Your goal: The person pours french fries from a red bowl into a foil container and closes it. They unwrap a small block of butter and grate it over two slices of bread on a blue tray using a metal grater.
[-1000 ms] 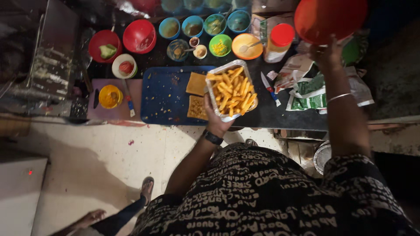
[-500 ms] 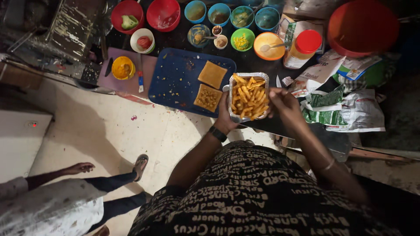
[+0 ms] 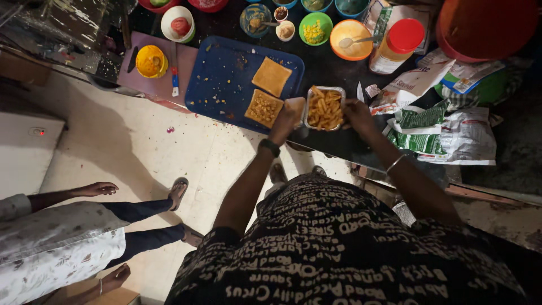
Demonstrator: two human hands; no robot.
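Foil tray (image 3: pixel 324 107) of fries, at upper centre on the dark desk (image 3: pixel 327 138), is gripped at both ends by the left hand (image 3: pixel 288 116) and right hand (image 3: pixel 357 110); two toasts (image 3: pixel 267 93) lie topped beside, unboxed

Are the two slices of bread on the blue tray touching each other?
Apart. The head view shows the plain slice and the corn-topped slice lying on the blue tray with a thin strip of blue between their near edges.
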